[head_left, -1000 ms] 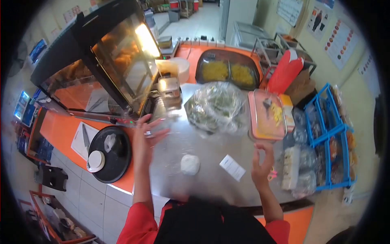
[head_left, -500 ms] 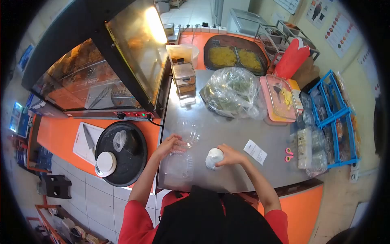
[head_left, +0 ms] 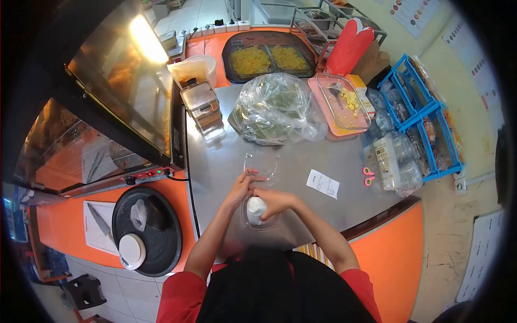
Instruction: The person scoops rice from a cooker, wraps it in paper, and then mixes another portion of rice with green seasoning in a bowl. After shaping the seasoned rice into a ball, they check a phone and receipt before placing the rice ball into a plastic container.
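Observation:
On the steel table, a clear plastic clamshell container lies open, its lid folded away from me. A white rounded lump, perhaps moulded rice, is over the container's near half. My right hand curls around the lump from the right. At the container's left side, near the hinge, my left hand grips the plastic, its fingertips close to the right hand. Whether the lump rests on the container's bottom cannot be made out.
A printed slip and pink scissors lie to the right. Beyond are a bag of greens and a pink tray. A heated display cabinet stands left, above a round black tray. Blue baskets line the right.
My right hand has carried the white lump left, from bare table to over the container. My hands are now close together. The head view has shifted.

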Action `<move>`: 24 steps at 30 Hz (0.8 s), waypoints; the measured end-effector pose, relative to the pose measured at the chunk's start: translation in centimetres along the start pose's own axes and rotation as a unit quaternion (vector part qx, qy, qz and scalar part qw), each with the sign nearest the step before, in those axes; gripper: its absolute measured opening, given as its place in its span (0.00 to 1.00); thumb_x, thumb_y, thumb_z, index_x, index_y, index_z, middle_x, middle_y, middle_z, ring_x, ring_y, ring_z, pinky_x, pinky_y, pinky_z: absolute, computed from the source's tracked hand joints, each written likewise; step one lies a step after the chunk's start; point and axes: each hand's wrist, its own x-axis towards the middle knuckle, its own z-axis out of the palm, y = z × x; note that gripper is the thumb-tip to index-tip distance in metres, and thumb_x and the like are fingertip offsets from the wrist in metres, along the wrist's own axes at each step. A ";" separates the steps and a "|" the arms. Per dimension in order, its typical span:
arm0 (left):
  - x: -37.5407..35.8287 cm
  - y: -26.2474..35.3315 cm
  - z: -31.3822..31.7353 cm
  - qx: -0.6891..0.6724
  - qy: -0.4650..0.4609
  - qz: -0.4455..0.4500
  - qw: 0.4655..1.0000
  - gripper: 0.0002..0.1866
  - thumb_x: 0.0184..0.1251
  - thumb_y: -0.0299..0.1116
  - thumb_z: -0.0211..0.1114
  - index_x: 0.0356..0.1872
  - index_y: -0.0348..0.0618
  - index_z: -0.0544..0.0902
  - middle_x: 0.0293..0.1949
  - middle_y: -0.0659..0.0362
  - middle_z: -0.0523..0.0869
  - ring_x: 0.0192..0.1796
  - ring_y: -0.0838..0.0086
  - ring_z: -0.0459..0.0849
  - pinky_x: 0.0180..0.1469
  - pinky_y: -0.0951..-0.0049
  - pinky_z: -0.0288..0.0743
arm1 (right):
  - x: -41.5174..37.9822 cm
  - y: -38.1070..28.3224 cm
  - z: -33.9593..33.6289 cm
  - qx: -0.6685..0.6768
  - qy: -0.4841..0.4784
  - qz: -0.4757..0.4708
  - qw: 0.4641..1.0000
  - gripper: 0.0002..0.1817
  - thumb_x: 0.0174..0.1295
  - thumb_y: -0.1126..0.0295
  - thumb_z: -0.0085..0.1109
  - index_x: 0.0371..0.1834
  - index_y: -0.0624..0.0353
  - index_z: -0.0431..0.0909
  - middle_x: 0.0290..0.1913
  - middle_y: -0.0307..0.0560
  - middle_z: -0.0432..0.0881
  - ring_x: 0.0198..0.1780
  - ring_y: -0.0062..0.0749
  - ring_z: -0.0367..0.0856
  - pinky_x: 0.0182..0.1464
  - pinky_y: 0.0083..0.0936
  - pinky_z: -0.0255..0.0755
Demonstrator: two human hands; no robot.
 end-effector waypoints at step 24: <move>-11.8 -0.1 2.2 0.098 0.104 0.056 0.988 0.42 0.56 0.62 0.49 0.67 0.52 0.46 0.66 0.47 0.50 0.68 0.58 0.48 0.67 0.62 0.39 | -4.7 0.8 2.1 -0.224 0.358 0.115 0.899 0.25 0.55 0.58 0.53 0.49 0.67 0.67 0.51 0.54 0.69 0.49 0.48 0.70 0.51 0.36 0.64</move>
